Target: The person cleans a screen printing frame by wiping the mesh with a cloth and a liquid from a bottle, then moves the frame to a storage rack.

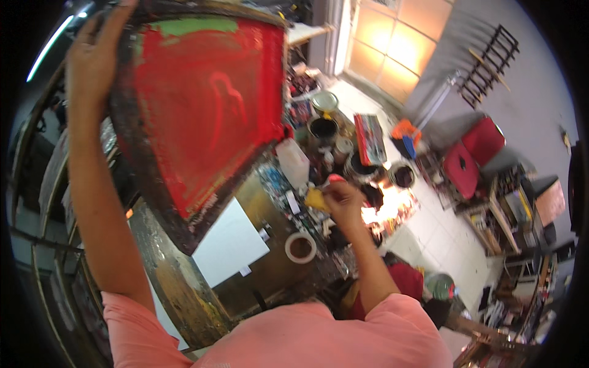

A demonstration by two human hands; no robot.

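With the screen-lifting step seemingly in hand, the left hand [93,64] grips the red screen [199,113], raised far left over the counter [251,291], while the right hand [345,201] apparently pinches a yellow rag [316,199], calling for steady support.

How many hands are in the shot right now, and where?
2: the left hand is on the dark frame of the red screen, upper left; the right hand is by a yellow item, just right of center. The frame could hide others.
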